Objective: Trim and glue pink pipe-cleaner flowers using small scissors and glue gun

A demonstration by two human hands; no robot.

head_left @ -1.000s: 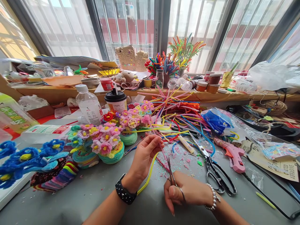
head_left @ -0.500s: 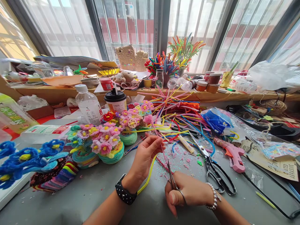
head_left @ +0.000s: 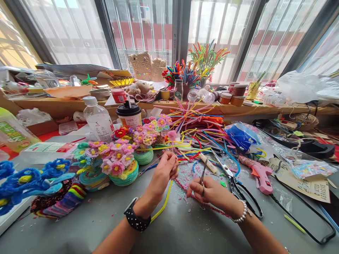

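Observation:
My left hand (head_left: 163, 169) is closed in a pinch on the thin stem of a pink pipe cleaner (head_left: 172, 136), whose fluffy round head stands above the fingers. To its right, my right hand (head_left: 205, 188) is wrapped round small scissors (head_left: 203, 170), their blades pointing up and apart from the pipe cleaner. A red tinsel stem (head_left: 218, 211) runs along the table beneath my right hand. Beside my left wrist lies a coiled yellow stem (head_left: 164, 207). Pink fluff and glitter (head_left: 186, 178) are scattered between the hands.
Pots of pink fuzzy flowers (head_left: 120, 155) and blue flowers (head_left: 26, 178) stand at left, before a bottle (head_left: 97, 121) and a lidded cup (head_left: 129, 116). Large scissors (head_left: 239, 192), a glue stick (head_left: 208, 163) and a pink glue gun (head_left: 263, 176) lie right. Loose pipe cleaners (head_left: 196, 121) pile behind.
The small scissors have moved up and away from the pink pipe cleaner, with my right hand turning. My left hand has shifted slightly left and down, and the fluffy head now stands upright above it.

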